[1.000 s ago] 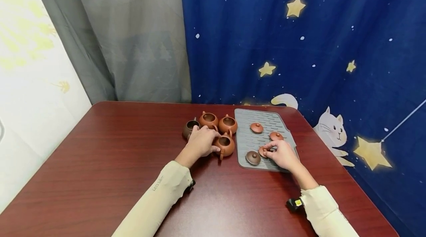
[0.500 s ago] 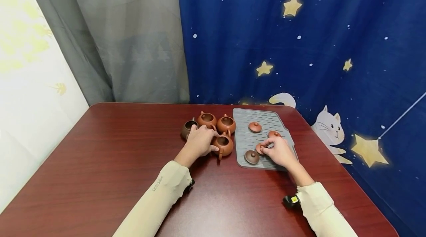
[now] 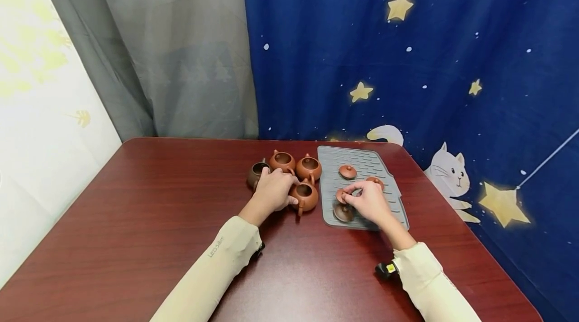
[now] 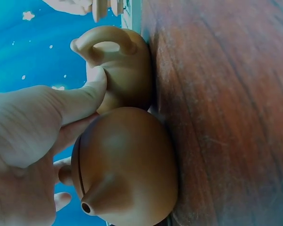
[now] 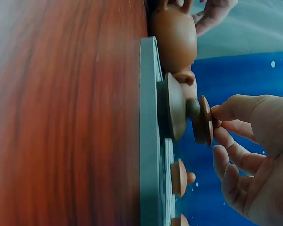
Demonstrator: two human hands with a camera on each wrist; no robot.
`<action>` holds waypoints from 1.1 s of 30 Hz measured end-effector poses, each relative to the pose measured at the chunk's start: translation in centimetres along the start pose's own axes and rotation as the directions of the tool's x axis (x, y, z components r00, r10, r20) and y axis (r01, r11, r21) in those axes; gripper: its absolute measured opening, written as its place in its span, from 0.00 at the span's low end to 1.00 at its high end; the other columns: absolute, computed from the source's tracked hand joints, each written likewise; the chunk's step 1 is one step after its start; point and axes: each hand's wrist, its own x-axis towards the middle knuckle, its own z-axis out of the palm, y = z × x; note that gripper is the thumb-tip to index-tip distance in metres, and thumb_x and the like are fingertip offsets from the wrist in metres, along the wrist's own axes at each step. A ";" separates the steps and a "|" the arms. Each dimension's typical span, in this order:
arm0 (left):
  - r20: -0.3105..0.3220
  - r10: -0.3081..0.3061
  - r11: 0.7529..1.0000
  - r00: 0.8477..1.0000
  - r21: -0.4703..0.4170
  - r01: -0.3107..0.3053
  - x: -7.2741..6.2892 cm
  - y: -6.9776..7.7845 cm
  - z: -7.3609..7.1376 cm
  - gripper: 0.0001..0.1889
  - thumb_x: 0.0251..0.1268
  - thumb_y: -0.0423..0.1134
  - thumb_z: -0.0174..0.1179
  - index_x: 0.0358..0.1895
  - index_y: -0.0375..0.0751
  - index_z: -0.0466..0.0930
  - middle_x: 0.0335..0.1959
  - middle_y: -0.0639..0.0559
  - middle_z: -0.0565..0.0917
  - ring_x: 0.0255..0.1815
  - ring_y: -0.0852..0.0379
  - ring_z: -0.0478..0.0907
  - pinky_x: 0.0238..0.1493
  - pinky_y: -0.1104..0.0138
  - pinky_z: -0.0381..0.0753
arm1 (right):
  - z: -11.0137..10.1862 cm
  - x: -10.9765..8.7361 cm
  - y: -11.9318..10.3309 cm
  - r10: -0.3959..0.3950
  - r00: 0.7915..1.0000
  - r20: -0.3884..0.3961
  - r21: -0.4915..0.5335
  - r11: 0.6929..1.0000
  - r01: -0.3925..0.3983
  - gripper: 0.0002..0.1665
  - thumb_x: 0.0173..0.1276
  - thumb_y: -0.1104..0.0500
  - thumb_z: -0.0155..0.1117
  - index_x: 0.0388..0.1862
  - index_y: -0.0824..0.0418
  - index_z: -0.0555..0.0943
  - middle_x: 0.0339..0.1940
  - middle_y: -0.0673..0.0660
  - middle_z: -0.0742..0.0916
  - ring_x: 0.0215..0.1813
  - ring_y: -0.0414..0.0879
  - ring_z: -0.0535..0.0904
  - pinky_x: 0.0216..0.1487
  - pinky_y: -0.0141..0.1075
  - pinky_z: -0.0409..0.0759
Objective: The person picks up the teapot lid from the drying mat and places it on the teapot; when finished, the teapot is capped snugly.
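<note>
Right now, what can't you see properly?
Head view: part of the dark brown, round clay teapot, behind the left hand.
Head view: part of the reddish, domed clay lid farthest right, behind the right hand.
Right wrist view: part of the lowest reddish clay lid, cut off by the bottom edge.
Head view: the letters on the cream fabric left sleeve, too small to read.

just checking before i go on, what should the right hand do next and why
Probably carry the held orange lid left to the front teapot and lower it toward the opening. The right hand pinches the lid above the gray mat, and the left hand touches that teapot, whose top is uncovered. Whether this lid fits can't be told.
</note>
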 end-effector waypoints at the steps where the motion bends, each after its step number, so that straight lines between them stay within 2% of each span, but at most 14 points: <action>1: 0.002 0.000 1.000 1.000 0.004 0.000 0.0 0.0 0.0 0.25 0.55 0.57 0.71 0.57 0.58 0.84 0.55 0.60 0.84 0.51 0.52 0.75 0.51 0.52 0.61 | 0.1 0.1 -0.2 0.001 1.000 0.003 0.006 1.000 -0.001 0.04 0.58 0.61 0.75 0.33 0.57 0.90 0.21 0.51 0.86 0.18 0.39 0.74 0.24 0.34 0.71; 3: 0.001 0.002 1.000 1.000 0.012 -0.002 0.0 0.0 -0.1 0.25 0.55 0.57 0.71 0.57 0.58 0.84 0.56 0.60 0.84 0.49 0.52 0.75 0.51 0.53 0.61 | 0.3 0.3 -0.8 0.007 1.000 0.012 0.022 1.000 -0.008 0.04 0.59 0.60 0.74 0.33 0.58 0.90 0.20 0.52 0.86 0.18 0.40 0.74 0.21 0.34 0.70; 12: -0.011 0.005 1.000 1.000 0.012 -0.005 -0.1 0.1 -0.1 0.25 0.53 0.58 0.72 0.56 0.57 0.84 0.54 0.59 0.85 0.48 0.52 0.75 0.51 0.52 0.61 | 1.3 0.9 -2.8 0.018 1.000 0.016 0.035 0.999 -0.019 0.04 0.59 0.57 0.75 0.33 0.56 0.89 0.17 0.50 0.84 0.19 0.41 0.74 0.20 0.35 0.70; 19: -0.014 0.011 1.000 1.000 0.025 -0.010 0.1 0.0 0.1 0.25 0.53 0.59 0.72 0.56 0.59 0.84 0.53 0.59 0.85 0.47 0.52 0.74 0.50 0.53 0.60 | 2.3 1.3 -4.0 0.003 1.000 0.002 0.065 0.998 -0.004 0.03 0.59 0.57 0.75 0.32 0.55 0.90 0.23 0.51 0.87 0.19 0.41 0.75 0.23 0.35 0.72; 26: -0.015 0.008 1.000 1.000 0.030 -0.007 0.2 0.0 0.0 0.25 0.52 0.59 0.72 0.55 0.59 0.84 0.53 0.59 0.85 0.50 0.52 0.74 0.51 0.52 0.60 | 3.1 1.7 -5.1 -0.026 0.999 -0.032 0.072 0.997 0.029 0.03 0.59 0.56 0.76 0.31 0.54 0.90 0.23 0.49 0.86 0.19 0.40 0.74 0.20 0.33 0.70; 33: -0.015 0.001 0.999 1.000 0.035 0.000 0.3 0.0 -0.1 0.26 0.51 0.59 0.73 0.55 0.58 0.84 0.53 0.58 0.85 0.53 0.51 0.74 0.52 0.51 0.61 | 4.1 2.2 -5.7 -0.046 0.999 -0.019 0.107 0.993 0.048 0.03 0.60 0.57 0.75 0.32 0.55 0.90 0.25 0.48 0.86 0.18 0.41 0.73 0.19 0.33 0.68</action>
